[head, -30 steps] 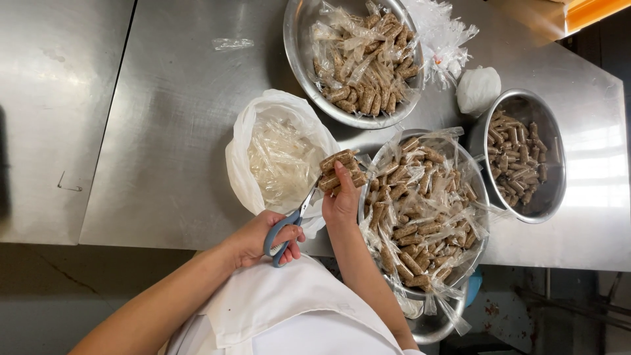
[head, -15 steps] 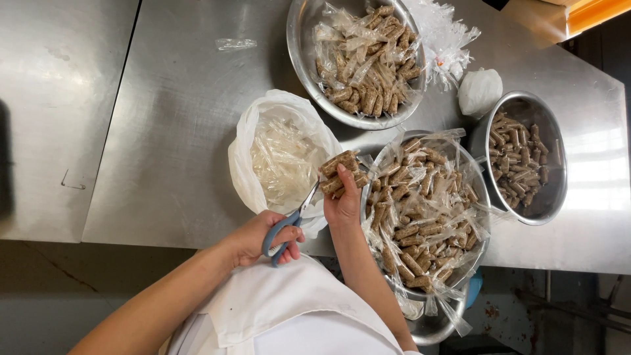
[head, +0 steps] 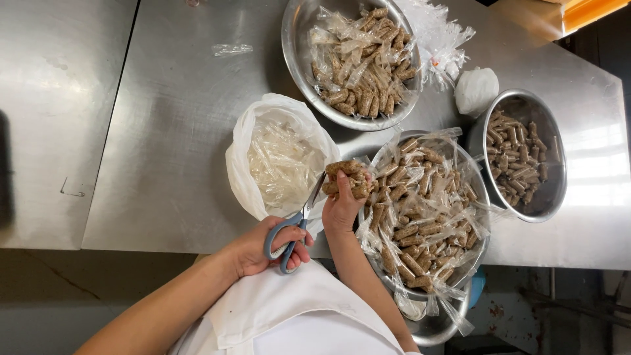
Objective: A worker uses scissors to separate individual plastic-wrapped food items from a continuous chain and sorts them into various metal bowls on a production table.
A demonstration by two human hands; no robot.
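Note:
My left hand (head: 261,247) grips blue-handled scissors (head: 294,227), whose blades point up toward a bundle of brown wrapped rolls (head: 347,179). My right hand (head: 342,209) holds that bundle just above the edge of a white plastic bag (head: 279,155) full of clear wrappers. The scissor tips meet the bundle's left end. To the right of my right hand sits a steel bowl (head: 483,204) filled with rolls in clear plastic.
A second steel bowl (head: 296,62) of wrapped rolls stands at the back. A smaller bowl (head: 553,190) of unwrapped brown rolls is on the right, with a knotted white bag (head: 476,90) beside it. Loose clear wrappers (head: 437,36) lie behind. The steel table's front edge (head: 164,242) runs below my hands.
Both hands stay almost in place. The bundle and scissors keep the same pose at the bag's edge; the view has shifted only slightly.

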